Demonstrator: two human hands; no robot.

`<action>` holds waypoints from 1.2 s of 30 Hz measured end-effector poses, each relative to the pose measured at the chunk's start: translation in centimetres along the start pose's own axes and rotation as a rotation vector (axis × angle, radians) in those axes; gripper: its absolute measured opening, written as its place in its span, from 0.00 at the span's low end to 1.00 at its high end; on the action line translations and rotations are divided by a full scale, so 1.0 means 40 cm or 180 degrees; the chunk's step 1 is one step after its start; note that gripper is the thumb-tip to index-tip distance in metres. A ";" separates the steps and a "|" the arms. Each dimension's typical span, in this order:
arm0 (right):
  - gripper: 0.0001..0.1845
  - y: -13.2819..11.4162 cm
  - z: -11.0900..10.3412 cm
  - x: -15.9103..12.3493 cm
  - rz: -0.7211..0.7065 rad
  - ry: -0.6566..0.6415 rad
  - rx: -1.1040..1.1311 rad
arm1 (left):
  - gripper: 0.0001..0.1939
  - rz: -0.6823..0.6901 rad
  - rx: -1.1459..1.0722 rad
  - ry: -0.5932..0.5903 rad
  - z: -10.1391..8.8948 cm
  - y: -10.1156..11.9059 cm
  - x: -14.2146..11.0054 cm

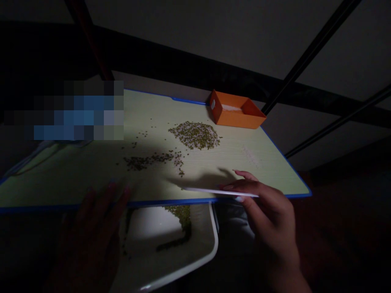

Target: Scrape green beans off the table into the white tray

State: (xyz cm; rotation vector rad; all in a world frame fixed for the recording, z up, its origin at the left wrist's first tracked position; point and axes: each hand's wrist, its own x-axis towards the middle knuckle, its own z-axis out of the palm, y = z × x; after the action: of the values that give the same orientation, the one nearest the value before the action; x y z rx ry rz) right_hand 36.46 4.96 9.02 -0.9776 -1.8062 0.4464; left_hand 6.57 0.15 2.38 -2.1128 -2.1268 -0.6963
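My right hand (269, 211) pinches a thin white card-like piece (222, 192) between thumb and fingers, just above the table's front edge. The piece appears nearly edge-on, so its full shape is hidden. Dim in shadow, my left hand (97, 215) lies at the front edge with its fingers stretched out, holding nothing I can see. A pile of small green beans (198, 136), mixed with whitish grains, sits mid-table. Nearer to me, a loose line of darker beans (149, 160) stretches across the surface. Below the edge, a white tub (214, 240) contains more green beans (181, 215).
The pale tabletop (275, 171) has a blue rim. An orange open box (240, 120) with white grains inside stands at its back right corner. A few white grains (252, 156) lie in front of that box. A pixelated patch covers the back left.
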 end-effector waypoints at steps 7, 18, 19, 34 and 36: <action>0.16 -0.036 0.003 -0.002 -0.0319 -0.0388 0.0107 | 0.38 -0.0003 0.0020 0.0004 0.001 -0.002 0.000; 0.10 -0.017 0.027 -0.003 -0.0014 0.0412 -0.0324 | 0.38 0.0023 0.0087 -0.0015 0.003 -0.003 -0.002; 0.10 -0.016 0.030 -0.002 0.0025 0.0436 -0.0337 | 0.37 0.0008 0.0092 -0.0048 0.002 -0.003 -0.002; 0.08 -0.014 0.044 -0.004 0.0193 0.0633 -0.0417 | 0.37 -0.0097 0.0101 -0.0125 0.006 -0.005 -0.006; 0.08 -0.013 0.045 -0.005 0.0200 0.0632 -0.0423 | 0.37 -0.0082 0.0078 -0.0099 0.005 -0.004 -0.006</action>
State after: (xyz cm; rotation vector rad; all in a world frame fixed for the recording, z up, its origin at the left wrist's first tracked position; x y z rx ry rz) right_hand 34.67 4.71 8.45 -1.1322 -1.6455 0.2600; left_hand 6.50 0.00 2.08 -2.1011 -2.1707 -0.6407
